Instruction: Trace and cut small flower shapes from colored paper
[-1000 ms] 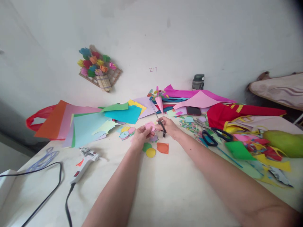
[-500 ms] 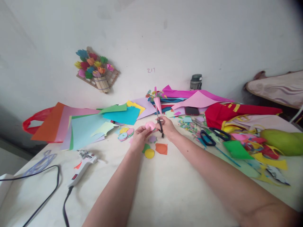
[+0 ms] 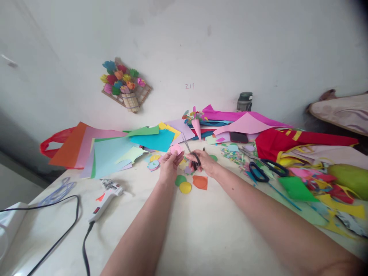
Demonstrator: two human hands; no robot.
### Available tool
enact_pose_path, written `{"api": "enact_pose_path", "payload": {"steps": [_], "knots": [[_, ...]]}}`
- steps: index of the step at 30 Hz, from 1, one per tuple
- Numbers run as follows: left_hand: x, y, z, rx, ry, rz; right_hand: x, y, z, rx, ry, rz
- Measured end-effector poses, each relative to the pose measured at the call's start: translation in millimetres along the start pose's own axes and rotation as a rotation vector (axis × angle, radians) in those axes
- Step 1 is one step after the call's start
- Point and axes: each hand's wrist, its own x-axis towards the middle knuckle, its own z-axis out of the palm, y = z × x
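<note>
A pink paper circle [image 3: 176, 149] is pinched between the thumb and fingers of my left hand [image 3: 169, 164]. My right hand [image 3: 203, 161] is wrapped round the black handles of a small pair of scissors [image 3: 196, 158]. The narrow blades point up and left, slightly parted, just right of the circle and apart from it. Below my hands lie a green paper circle [image 3: 180, 180], a yellow paper circle [image 3: 185, 187] and an orange paper piece [image 3: 200, 183] with a round outline. More pastel circles [image 3: 153, 165] are heaped left of my left hand.
A glue gun [image 3: 106, 199] with a black cord lies at the left. Coloured sheets [image 3: 112, 153] spread along the back left. Larger dark-handled scissors [image 3: 263, 170], paper scraps and a green packet [image 3: 297, 188] lie at the right. A phone [image 3: 238, 137] rests near the back.
The scissors have moved away from the pink circle, and their blades now tilt left. My left hand has shifted left with the circle. The whole view has swung slightly left.
</note>
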Motion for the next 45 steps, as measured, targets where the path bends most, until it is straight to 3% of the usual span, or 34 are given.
{"api": "enact_pose_path", "payload": {"steps": [7, 12, 22, 45], "knots": [[2.4, 0.4, 1.2, -0.129, 0.121, -0.009, -6.1, -0.4, 12.7, -0.022, -0.09, 0.074], [-0.5, -0.2, 6.9, -0.108, 0.149, -0.072, -4.5, 4.1, 15.1, -0.025, -0.097, 0.031], [-6.8, -1.6, 14.7, -0.172, 0.131, -0.157, -1.0, 9.1, 15.6, -0.03, -0.068, 0.005], [-4.3, -7.7, 15.1, -0.247, 0.174, -0.175, 0.6, 14.2, 19.6, -0.069, -0.02, -0.012]]}}
